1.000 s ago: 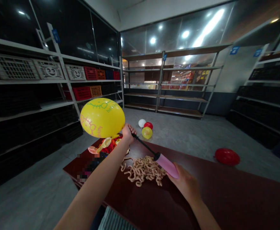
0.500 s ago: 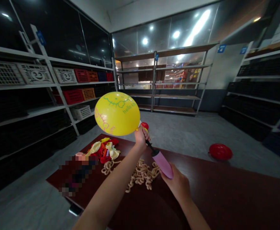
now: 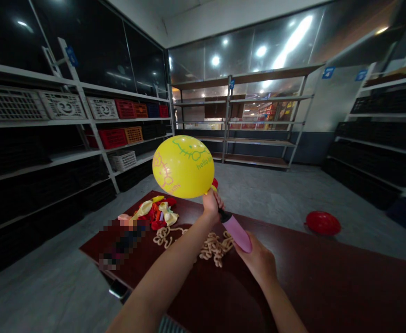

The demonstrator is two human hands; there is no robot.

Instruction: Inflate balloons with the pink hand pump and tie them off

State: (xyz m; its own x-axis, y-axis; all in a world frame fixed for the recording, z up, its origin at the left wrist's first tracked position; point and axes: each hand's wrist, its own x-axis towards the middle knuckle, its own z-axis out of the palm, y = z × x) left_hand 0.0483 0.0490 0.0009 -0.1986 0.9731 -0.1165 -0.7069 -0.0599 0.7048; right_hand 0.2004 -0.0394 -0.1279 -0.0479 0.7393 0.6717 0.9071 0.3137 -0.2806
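Note:
A round, inflated yellow balloon (image 3: pixel 183 167) with green and pink printing, including the words "hello kitty", sits above the table. My left hand (image 3: pixel 212 206) is shut around its neck at the black tip of a pink hand pump (image 3: pixel 236 233). My right hand (image 3: pixel 257 261) grips the pump's pink barrel, which lies close to my left hand. Little of the pump's black rod shows. Beneath my forearm lies a tangle of tan twisted cords or uninflated long balloons (image 3: pixel 214 249), partly hidden by my arms.
The dark red table (image 3: pixel 303 282) also holds a heap of deflated balloons (image 3: pixel 156 213) and a pixelated patch (image 3: pixel 123 243). A red balloon (image 3: pixel 322 223) lies on the grey floor at right. Shelves with plastic crates (image 3: pixel 102 108) stand at left and behind.
The pump's black rod has shortened as the pink barrel closed toward my left hand. The yellow balloon and my hands have shifted right in view, and more of the deflated heap shows.

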